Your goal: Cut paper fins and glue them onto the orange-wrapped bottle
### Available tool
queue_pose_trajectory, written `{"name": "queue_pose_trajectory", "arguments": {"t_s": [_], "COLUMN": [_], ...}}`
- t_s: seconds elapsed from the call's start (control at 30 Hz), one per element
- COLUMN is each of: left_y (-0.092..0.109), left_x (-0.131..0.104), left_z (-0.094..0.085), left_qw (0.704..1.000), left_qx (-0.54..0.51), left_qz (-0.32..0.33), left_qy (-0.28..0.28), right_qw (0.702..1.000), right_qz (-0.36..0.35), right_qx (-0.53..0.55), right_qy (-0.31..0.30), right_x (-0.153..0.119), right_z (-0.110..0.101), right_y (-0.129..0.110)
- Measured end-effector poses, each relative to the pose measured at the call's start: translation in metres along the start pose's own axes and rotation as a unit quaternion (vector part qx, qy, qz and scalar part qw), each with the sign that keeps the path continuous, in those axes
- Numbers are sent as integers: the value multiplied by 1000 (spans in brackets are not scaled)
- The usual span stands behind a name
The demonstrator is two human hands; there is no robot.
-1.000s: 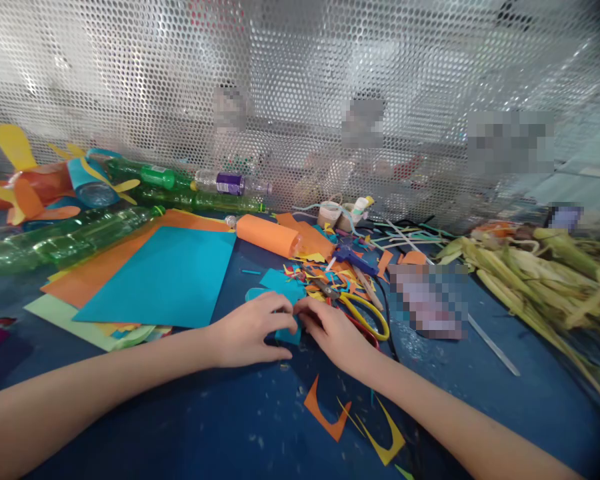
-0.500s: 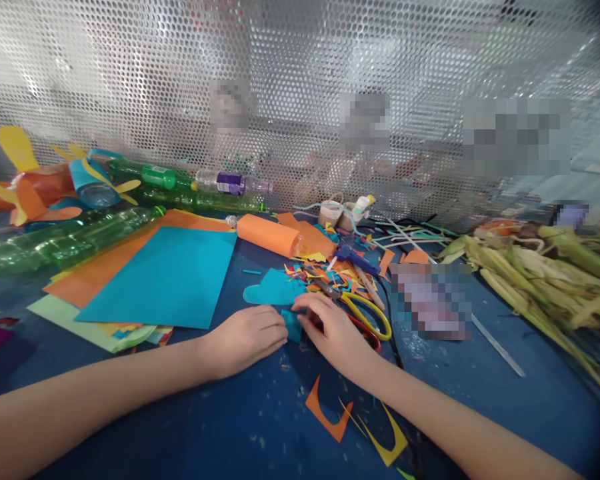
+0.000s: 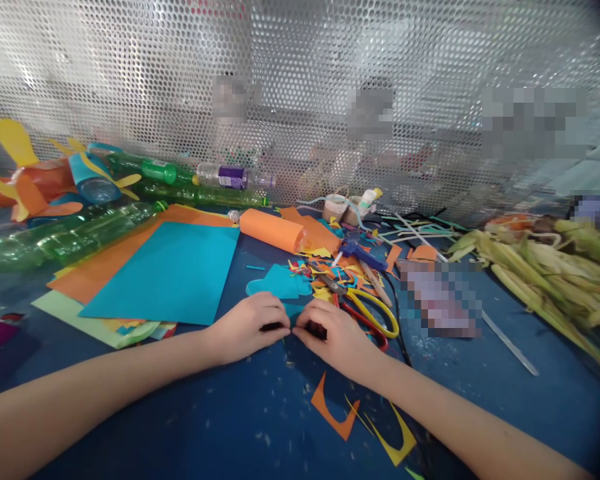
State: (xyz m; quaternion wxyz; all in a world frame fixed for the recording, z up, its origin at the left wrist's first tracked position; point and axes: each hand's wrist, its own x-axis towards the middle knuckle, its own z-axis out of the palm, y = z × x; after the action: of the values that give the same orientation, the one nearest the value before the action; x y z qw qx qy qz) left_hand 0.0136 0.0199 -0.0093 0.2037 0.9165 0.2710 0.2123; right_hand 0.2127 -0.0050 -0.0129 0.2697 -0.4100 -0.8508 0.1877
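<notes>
Two hands, left hand and right hand, pinch small blue paper at our six o'clock; we'd guess light, bendy, easily creased, best held by opposite edges.

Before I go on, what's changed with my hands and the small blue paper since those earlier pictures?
The left hand has closed its spread fingers and the right hand has come inward; their fingertips now nearly meet, seemingly pinching the small blue paper piece, now partly hidden. The scissors, orange-wrapped bottle and large blue sheet stayed put.
</notes>
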Motion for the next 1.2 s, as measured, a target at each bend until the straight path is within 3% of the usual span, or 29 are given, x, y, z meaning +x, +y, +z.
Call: {"name": "queue_pose_trajectory", "arguments": {"t_s": [0.2, 0.43, 0.93, 1.2], "left_y": [1, -2, -2, -4], "left_x": [0, -2, 3, 3], "left_z": [0, 0, -1, -1], "left_qw": [1000, 999, 999, 999], "left_qx": [5, 2, -40, -48], "left_qz": [-7, 40, -11, -8], "left_qy": [5, 0, 5, 5], "right_qw": [1000, 999, 999, 1000], "right_qz": [12, 14, 45, 4], "right_qx": [-12, -28, 3, 19], "right_qy": [4, 8, 13, -4], "right_x": [2, 1, 0, -1], "right_z": [1, 5, 4, 0], "right_y": [-1, 0, 0, -3]}}
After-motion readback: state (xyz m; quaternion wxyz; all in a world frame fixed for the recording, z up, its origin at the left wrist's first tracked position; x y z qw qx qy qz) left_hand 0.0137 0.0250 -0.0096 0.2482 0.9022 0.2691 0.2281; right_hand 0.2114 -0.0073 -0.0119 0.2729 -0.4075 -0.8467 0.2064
